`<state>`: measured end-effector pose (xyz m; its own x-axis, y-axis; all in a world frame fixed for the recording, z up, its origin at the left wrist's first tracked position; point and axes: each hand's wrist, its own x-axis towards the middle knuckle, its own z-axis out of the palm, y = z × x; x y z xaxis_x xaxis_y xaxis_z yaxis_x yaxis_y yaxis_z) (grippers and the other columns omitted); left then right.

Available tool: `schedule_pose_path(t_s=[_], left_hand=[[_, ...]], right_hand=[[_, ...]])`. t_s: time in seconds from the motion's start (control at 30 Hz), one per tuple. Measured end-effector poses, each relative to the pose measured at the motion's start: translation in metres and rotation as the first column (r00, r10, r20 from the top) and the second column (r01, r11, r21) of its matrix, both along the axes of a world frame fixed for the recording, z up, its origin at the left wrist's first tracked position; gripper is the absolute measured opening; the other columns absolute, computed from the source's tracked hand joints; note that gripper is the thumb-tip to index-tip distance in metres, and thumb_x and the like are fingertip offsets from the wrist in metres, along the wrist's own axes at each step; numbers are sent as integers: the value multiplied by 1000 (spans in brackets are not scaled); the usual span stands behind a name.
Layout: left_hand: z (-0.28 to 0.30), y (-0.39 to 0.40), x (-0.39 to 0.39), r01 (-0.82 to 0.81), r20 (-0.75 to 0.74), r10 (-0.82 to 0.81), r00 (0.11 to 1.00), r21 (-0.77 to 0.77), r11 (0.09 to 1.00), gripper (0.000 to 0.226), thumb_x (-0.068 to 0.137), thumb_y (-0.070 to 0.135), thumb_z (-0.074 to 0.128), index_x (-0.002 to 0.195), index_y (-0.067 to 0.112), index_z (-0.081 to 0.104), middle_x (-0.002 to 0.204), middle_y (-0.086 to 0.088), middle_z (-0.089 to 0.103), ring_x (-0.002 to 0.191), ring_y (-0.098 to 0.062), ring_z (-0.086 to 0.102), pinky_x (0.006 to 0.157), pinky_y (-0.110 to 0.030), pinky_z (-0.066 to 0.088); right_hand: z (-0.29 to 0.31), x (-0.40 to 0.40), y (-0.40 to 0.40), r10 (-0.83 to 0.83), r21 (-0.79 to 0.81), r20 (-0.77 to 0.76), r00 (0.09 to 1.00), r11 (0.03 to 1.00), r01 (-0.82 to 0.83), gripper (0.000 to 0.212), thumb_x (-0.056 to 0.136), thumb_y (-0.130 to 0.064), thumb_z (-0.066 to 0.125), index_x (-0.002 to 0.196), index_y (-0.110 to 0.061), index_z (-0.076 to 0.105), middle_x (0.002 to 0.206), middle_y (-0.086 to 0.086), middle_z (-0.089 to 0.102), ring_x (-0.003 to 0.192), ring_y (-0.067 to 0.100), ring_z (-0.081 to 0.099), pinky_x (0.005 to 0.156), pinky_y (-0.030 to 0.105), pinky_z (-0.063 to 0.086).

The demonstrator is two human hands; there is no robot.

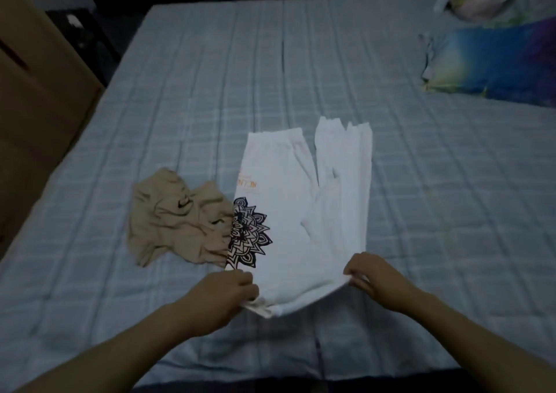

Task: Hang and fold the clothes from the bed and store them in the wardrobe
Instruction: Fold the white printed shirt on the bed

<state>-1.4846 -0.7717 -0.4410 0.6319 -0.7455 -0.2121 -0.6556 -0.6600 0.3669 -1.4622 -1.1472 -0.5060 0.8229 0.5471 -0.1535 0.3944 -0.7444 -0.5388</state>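
Your white garment (304, 212) lies flat on the bed, folded lengthwise, with a black mandala print and small orange lettering along its left edge. Its far end splits into two narrow folded parts, and its near edge is lifted slightly off the bed. Just beside it, touching its left edge, you have a crumpled beige garment (177, 218) with small black marks.

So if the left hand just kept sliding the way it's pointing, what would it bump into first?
Probably only the white garment it already grips; the left hand points up and right across it. The beige garment lies off to the side.
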Motion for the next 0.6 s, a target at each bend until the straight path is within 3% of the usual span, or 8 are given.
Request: schedule_pose_path(t_s=[0.07, 0.13, 0.23, 0.37, 0.47, 0.6], left_hand=[[-15, -3, -12, -4, -14, 5, 1000, 43, 999, 11, 83, 14, 66, 88, 21, 59, 89, 1, 58, 80, -21, 58, 59, -32, 45], [-28, -5, -13, 0, -87, 12, 996, 134, 991, 16, 89, 22, 59, 105, 23, 61, 105, 1, 59, 99, -22, 56, 78, -36, 47], [-40, -3, -6, -8, -271, 55, 961, 173, 985, 40, 92, 44, 62, 128, 28, 58, 129, 6, 55, 119, -14, 49, 102, -29, 38], [-41, 3, 23, -211, -206, 216, 954, 45, 976, 39, 93, 44, 63, 126, 25, 63, 129, 8, 60, 118, -11, 53, 100, -24, 39], [-36, 8, 52, -260, -147, 256, 955, -8, 966, 33, 94, 37, 63, 122, 19, 66, 121, 2, 65, 112, -17, 56, 96, -32, 44], [-40, 15, 95, -281, -103, 279, 955, -9, 960, 31, 95, 39, 60, 119, 21, 64, 114, 3, 63, 108, -15, 53, 91, -30, 43]], right_hand=[[-17, -15, -1, 25, -73, -24, 999, 997, -27, 13, 93, -16, 61, 97, -8, 70, 96, 9, 67, 86, 31, 63, 77, 41, 51], [-28, -22, 0, 51, -149, -116, 992, 986, -68, 22, 96, -26, 58, 110, -13, 68, 111, 4, 65, 103, 26, 60, 89, 37, 45], [-28, -23, 4, 3, -158, -226, 974, 987, -39, 38, 95, -42, 58, 127, -24, 59, 129, -7, 57, 118, 12, 52, 103, 31, 38], [-15, 3, 20, -141, -77, -176, 974, 989, 129, 39, 96, -42, 56, 131, -24, 56, 128, -4, 58, 114, 15, 55, 102, 30, 39], [-3, 32, 35, -200, -49, -133, 971, 980, 195, 39, 97, -40, 56, 132, -22, 56, 131, -5, 57, 119, 14, 53, 104, 32, 40], [4, 77, 59, -258, -19, -76, 963, 966, 258, 39, 97, -36, 57, 133, -20, 55, 134, -3, 56, 122, 15, 52, 104, 31, 40]])
